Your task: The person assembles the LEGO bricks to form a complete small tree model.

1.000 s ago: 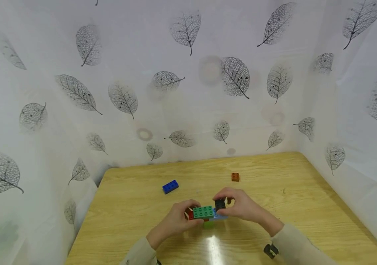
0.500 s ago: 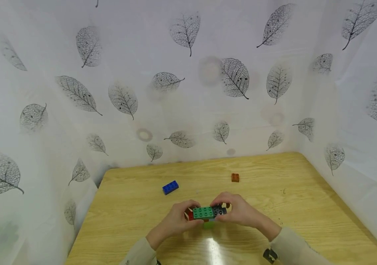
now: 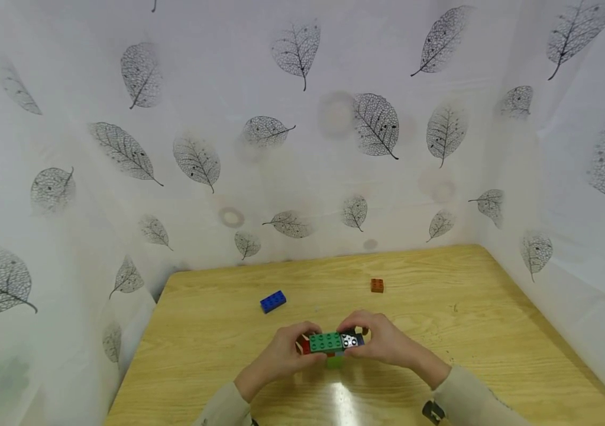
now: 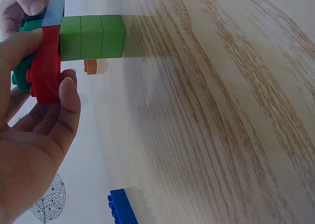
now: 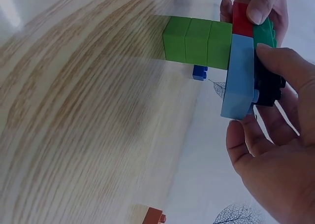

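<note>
My left hand (image 3: 277,357) holds a joined set of toy building bricks by the red brick (image 4: 47,69) at its left end. A stack of light green bricks (image 4: 92,37) stands under the middle, its foot on the table. Across the top lies a dark green brick (image 3: 326,342), spanning the red brick and a light blue brick (image 5: 239,79). A black brick (image 5: 267,83) sits over the light blue one, beside the dark green brick. My right hand (image 3: 384,342) pinches it between thumb and fingers. Whether its studs are fully seated I cannot tell.
On the wooden table (image 3: 201,355), a blue brick (image 3: 272,302) lies behind the left hand. A small orange brick (image 3: 377,286) lies farther back, behind the right hand. A white leaf-printed curtain (image 3: 302,177) encloses the back and sides.
My right hand has brought the black brick from a tilted pose above the light blue brick down flat, next to the dark green one. My left hand has kept its hold.
</note>
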`<move>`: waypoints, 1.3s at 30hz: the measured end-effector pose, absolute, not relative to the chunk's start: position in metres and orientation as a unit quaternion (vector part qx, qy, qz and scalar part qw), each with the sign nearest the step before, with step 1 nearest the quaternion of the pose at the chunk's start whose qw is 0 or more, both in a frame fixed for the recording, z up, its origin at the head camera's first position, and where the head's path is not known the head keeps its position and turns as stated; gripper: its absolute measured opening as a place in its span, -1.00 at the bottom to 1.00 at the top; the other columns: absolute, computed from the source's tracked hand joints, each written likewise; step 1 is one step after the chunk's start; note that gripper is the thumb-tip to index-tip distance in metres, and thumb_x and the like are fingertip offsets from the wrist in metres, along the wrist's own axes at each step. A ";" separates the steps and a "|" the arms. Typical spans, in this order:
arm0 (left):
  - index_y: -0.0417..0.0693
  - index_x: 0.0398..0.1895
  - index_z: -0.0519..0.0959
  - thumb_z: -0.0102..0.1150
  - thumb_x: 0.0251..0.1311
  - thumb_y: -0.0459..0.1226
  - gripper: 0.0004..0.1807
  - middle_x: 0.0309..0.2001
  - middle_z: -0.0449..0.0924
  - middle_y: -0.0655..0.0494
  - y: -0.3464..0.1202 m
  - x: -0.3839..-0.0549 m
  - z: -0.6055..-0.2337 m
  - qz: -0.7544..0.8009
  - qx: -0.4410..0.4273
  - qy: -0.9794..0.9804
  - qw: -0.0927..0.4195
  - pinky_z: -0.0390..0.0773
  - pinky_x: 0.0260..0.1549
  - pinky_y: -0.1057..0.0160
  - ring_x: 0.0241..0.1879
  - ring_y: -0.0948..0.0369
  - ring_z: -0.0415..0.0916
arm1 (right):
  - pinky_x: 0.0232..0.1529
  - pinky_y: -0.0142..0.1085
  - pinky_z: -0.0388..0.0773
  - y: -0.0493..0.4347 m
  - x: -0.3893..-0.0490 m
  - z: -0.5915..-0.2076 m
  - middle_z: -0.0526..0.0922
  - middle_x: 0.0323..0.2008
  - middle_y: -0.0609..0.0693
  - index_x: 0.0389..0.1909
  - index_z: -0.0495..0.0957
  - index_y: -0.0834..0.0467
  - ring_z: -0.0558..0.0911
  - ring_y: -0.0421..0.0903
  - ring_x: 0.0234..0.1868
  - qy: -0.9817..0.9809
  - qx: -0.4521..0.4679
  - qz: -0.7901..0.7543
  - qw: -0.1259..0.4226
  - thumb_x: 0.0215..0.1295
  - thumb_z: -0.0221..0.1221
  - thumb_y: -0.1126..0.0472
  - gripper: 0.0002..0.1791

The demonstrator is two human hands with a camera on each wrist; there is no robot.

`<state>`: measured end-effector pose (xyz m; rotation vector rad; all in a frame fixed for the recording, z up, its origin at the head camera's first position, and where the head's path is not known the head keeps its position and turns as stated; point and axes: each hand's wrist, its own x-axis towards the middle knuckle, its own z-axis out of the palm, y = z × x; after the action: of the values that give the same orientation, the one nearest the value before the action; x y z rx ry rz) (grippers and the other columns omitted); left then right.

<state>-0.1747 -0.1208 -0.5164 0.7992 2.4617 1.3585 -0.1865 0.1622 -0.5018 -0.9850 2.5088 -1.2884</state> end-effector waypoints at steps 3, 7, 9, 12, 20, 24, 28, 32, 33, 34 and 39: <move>0.10 0.10 0.63 0.47 0.31 -0.09 -0.64 -0.05 0.71 0.11 -0.121 -0.175 -0.516 0.463 0.271 0.836 0.110 0.58 -0.36 0.39 -0.27 0.36 0.55 | -0.06 -0.14 0.61 0.162 -0.186 -0.502 0.74 0.03 -0.20 0.12 0.68 -0.10 0.59 -0.33 -0.07 0.846 -0.319 -0.421 0.080 0.26 0.49 0.05 -0.58; 0.10 0.11 0.62 0.46 0.31 -0.10 -0.64 -0.05 0.70 0.12 -0.120 -0.175 -0.517 0.461 0.271 0.837 0.115 0.58 -0.34 0.39 -0.26 0.38 0.54 | -0.06 -0.14 0.61 0.161 -0.185 -0.502 0.75 0.03 -0.21 0.12 0.69 -0.11 0.60 -0.33 -0.07 0.853 -0.309 -0.411 0.084 0.25 0.50 0.06 -0.58; 0.10 0.11 0.62 0.46 0.31 -0.10 -0.64 -0.05 0.70 0.13 -0.120 -0.175 -0.517 0.460 0.270 0.838 0.117 0.59 -0.33 0.39 -0.25 0.39 0.54 | -0.05 -0.14 0.61 0.161 -0.184 -0.502 0.75 0.03 -0.21 0.12 0.69 -0.09 0.60 -0.33 -0.07 0.856 -0.308 -0.406 0.085 0.25 0.50 0.07 -0.58; 0.11 0.11 0.62 0.46 0.31 -0.09 -0.63 -0.05 0.70 0.14 -0.120 -0.175 -0.518 0.458 0.269 0.839 0.118 0.59 -0.32 0.40 -0.25 0.39 0.54 | -0.05 -0.14 0.61 0.161 -0.184 -0.502 0.75 0.02 -0.21 0.12 0.69 -0.06 0.59 -0.33 -0.07 0.860 -0.307 -0.400 0.084 0.24 0.50 0.07 -0.58; 0.08 0.11 0.62 0.46 0.31 -0.10 -0.63 -0.05 0.71 0.08 -0.120 -0.174 -0.519 0.462 0.271 0.837 0.110 0.59 -0.34 0.40 -0.27 0.39 0.54 | -0.09 -0.18 0.61 0.161 -0.185 -0.500 0.74 -0.02 -0.18 0.05 0.69 -0.07 0.59 -0.34 -0.09 0.861 -0.316 -0.391 0.075 0.25 0.50 0.06 -0.63; 0.08 0.11 0.63 0.46 0.31 -0.09 -0.63 -0.05 0.71 0.05 -0.120 -0.174 -0.519 0.464 0.270 0.836 0.108 0.60 -0.35 0.40 -0.28 0.39 0.54 | -0.12 -0.24 0.56 0.161 -0.186 -0.497 0.73 -0.02 -0.15 0.05 0.70 -0.03 0.57 -0.32 -0.09 0.860 -0.317 -0.391 0.082 0.26 0.50 0.04 -0.63; 0.09 0.10 0.63 0.47 0.30 -0.10 -0.64 -0.05 0.71 0.07 -0.120 -0.173 -0.519 0.467 0.269 0.836 0.105 0.60 -0.34 0.40 -0.28 0.39 0.54 | -0.13 -0.28 0.52 0.160 -0.187 -0.495 0.72 -0.02 -0.15 0.06 0.70 -0.02 0.56 -0.30 -0.10 0.859 -0.310 -0.396 0.094 0.26 0.50 0.04 -0.63; 0.09 0.09 0.63 0.47 0.30 -0.10 -0.64 -0.05 0.71 0.09 -0.120 -0.174 -0.519 0.469 0.268 0.836 0.104 0.60 -0.35 0.39 -0.29 0.39 0.55 | -0.18 -0.34 0.50 0.160 -0.187 -0.495 0.72 -0.03 -0.13 0.05 0.71 -0.03 0.56 -0.25 -0.12 0.859 -0.303 -0.401 0.100 0.25 0.50 0.05 -0.63; 0.09 0.09 0.63 0.48 0.30 -0.10 -0.64 -0.05 0.72 0.09 -0.120 -0.174 -0.519 0.469 0.267 0.835 0.104 0.60 -0.35 0.39 -0.29 0.38 0.55 | -0.19 -0.35 0.49 0.160 -0.188 -0.495 0.72 -0.03 -0.13 0.05 0.71 -0.03 0.56 -0.25 -0.12 0.859 -0.301 -0.401 0.102 0.25 0.50 0.05 -0.63; 0.10 0.09 0.63 0.48 0.30 -0.10 -0.64 -0.05 0.72 0.09 -0.121 -0.174 -0.519 0.470 0.266 0.835 0.105 0.60 -0.35 0.39 -0.29 0.38 0.55 | -0.20 -0.37 0.48 0.160 -0.188 -0.496 0.72 -0.03 -0.13 0.05 0.70 -0.03 0.57 -0.23 -0.12 0.859 -0.299 -0.403 0.104 0.25 0.50 0.05 -0.63; 0.09 0.10 0.63 0.47 0.30 -0.09 -0.64 -0.03 0.71 0.09 -0.121 -0.174 -0.519 0.470 0.265 0.835 0.107 0.60 -0.36 0.38 -0.28 0.38 0.55 | -0.16 -0.33 0.49 0.161 -0.187 -0.502 0.72 0.00 -0.14 0.08 0.69 -0.07 0.59 -0.17 -0.08 0.855 -0.286 -0.417 0.114 0.27 0.48 0.01 -0.62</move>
<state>-0.1738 -0.1206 -0.5186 0.7811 2.4570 1.3847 -0.1874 0.1612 -0.5018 -0.8400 2.5082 -1.2220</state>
